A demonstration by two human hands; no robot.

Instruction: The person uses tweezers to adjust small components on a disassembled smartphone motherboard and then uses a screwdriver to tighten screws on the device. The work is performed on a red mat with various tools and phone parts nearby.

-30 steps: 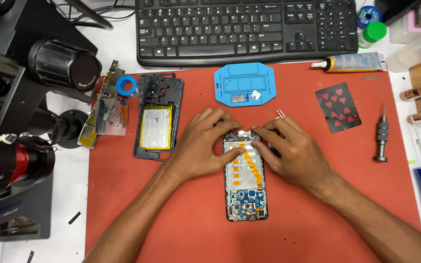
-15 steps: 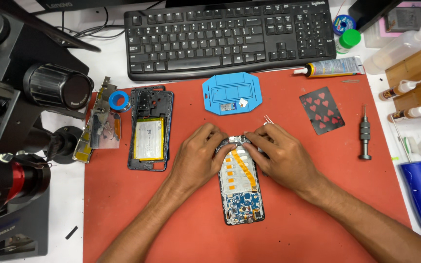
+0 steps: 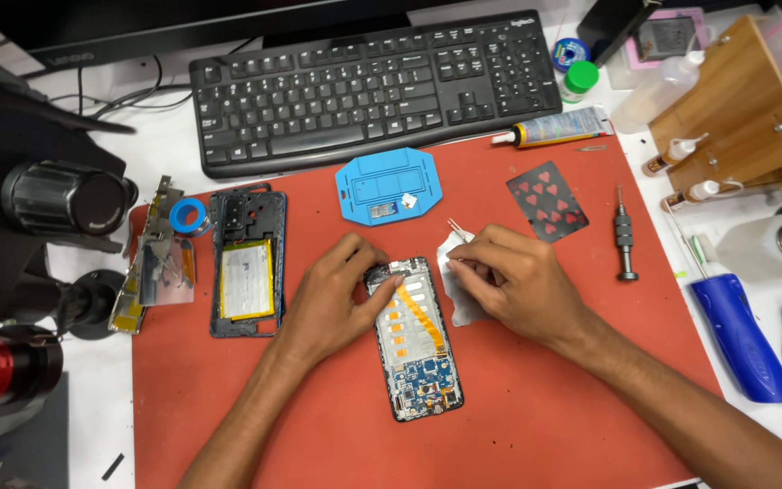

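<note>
Opened phone point(image 3: 416, 340) lies face down near the middle of the red mat point(image 3: 590, 435), back cover off, circuit board and orange flex cable exposed. Judged from this: disassembly is well along. A separated back frame with battery point(image 3: 248, 263) sits near the mat's left edge, loose metal shield parts point(image 3: 151, 272) beside it; board and flex cable remain in the phone, so more is left to do inside.

Left hand point(image 3: 332, 290) rests on the phone's top left corner, fingers curled against the frame, steadying it. Right hand point(image 3: 513, 281) is closed on tweezers point(image 3: 456, 228) and a piece of white wipe point(image 3: 456, 290), just beside the phone's upper right edge.

Blue parts tray point(image 3: 389, 186) sits toward the mat's far edge, below the keyboard point(image 3: 373, 86). Precision screwdriver point(image 3: 624, 240) and a playing card point(image 3: 547, 199) lie toward the far right corner.

Against half a second ago: both hands were together over the phone's top end; now the right hand has drawn off to the right with the wipe. Phone unmoved.
</note>
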